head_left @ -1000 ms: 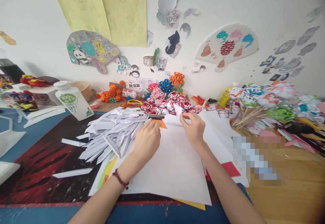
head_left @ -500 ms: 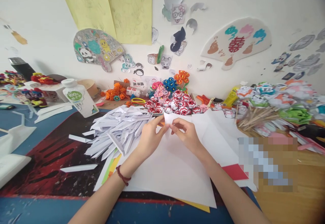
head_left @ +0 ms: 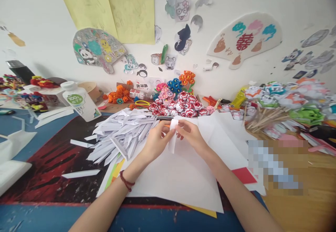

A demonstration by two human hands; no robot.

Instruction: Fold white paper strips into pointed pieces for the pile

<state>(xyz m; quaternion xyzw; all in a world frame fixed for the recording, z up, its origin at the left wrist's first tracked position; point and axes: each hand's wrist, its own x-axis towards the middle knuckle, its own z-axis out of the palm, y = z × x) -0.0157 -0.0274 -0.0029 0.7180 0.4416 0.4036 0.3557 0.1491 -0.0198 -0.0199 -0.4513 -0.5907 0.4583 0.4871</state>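
Between my hands is a narrow white paper strip (head_left: 172,145), curled over at its top with its lower end hanging down. My left hand (head_left: 157,139) pinches it from the left between thumb and fingers. From the right, my right hand (head_left: 191,134) grips the curled upper part. Both hands hover over a large white paper sheet (head_left: 181,179). Just left of them lies a heap of folded white paper strips (head_left: 120,134), and one loose folded strip (head_left: 81,174) rests on the dark mat.
A white bottle (head_left: 81,102) stands behind the heap. Red-and-white paper flowers (head_left: 183,105) line the back near the wall. Wooden sticks (head_left: 265,120) and more paper flowers (head_left: 294,100) are at the right. A red paper piece (head_left: 244,175) sticks out beside my right forearm.
My left hand has come up from the sheet to meet my right hand. My right hand has moved left with the paper, which is now held by both and curled over.
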